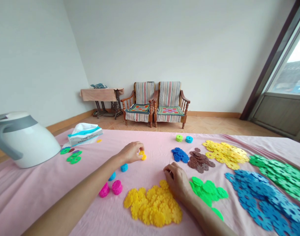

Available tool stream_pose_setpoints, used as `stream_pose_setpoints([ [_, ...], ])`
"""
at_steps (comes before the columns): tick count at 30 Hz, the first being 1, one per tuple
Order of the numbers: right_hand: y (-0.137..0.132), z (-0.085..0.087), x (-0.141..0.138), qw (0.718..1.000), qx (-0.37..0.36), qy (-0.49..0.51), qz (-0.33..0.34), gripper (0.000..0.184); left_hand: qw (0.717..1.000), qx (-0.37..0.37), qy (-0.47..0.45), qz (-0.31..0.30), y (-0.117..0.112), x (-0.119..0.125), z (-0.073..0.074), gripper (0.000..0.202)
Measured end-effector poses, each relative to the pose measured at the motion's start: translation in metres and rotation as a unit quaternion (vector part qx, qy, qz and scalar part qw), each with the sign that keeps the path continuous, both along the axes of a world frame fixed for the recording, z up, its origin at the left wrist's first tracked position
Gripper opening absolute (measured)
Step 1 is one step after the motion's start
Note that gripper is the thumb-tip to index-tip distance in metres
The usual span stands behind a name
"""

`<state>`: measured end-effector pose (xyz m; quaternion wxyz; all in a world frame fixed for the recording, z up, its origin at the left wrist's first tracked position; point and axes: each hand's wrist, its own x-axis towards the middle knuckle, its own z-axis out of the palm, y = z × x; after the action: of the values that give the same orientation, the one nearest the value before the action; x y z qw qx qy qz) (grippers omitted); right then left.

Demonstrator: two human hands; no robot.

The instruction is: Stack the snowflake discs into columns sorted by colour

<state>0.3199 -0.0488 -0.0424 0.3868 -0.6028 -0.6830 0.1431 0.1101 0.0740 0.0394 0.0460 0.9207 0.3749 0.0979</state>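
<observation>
My left hand (132, 151) reaches forward over the pink cloth (150, 144), its fingers pinched on small yellow snowflake discs (142, 155). My right hand (177, 180) rests at the far edge of a big yellow disc pile (152, 206), fingers curled together; what they hold is hidden. Beside it lies a bright green pile (207, 190). Pink stacks (111, 189) and light blue stacks (123, 167) sit beneath my left forearm.
Dark blue (179, 154), brown (200, 160), yellow (225, 151), green (280, 170) and blue (265, 196) disc piles spread to the right. A white kettle (22, 139) and tissue pack (84, 133) stand left. Two chairs (155, 103) are beyond.
</observation>
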Motion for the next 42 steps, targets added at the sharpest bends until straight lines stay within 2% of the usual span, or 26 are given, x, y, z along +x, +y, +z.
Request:
stream_pose_setpoints([
  [7, 0.001, -0.001, 0.001, 1.0, 0.005, 0.001, 0.0, 0.019, 1.0, 0.003, 0.025, 0.013, 0.002, 0.004, -0.01, 0.012],
  [19, 0.001, -0.001, 0.001, 1.0, -0.002, 0.001, 0.001, 0.019, 0.998, 0.002, 0.056, 0.028, 0.005, 0.009, -0.016, 0.012],
  [36, 0.0, 0.0, 0.0, 1.0, -0.003, 0.002, -0.002, 0.019, 0.998, -0.006, 0.055, 0.027, 0.009, 0.01, -0.024, 0.014],
  [42, 0.0, 0.0, -0.001, 1.0, -0.004, 0.002, -0.003, 0.02, 0.999, -0.01, 0.028, 0.016, 0.008, 0.008, -0.017, 0.019],
])
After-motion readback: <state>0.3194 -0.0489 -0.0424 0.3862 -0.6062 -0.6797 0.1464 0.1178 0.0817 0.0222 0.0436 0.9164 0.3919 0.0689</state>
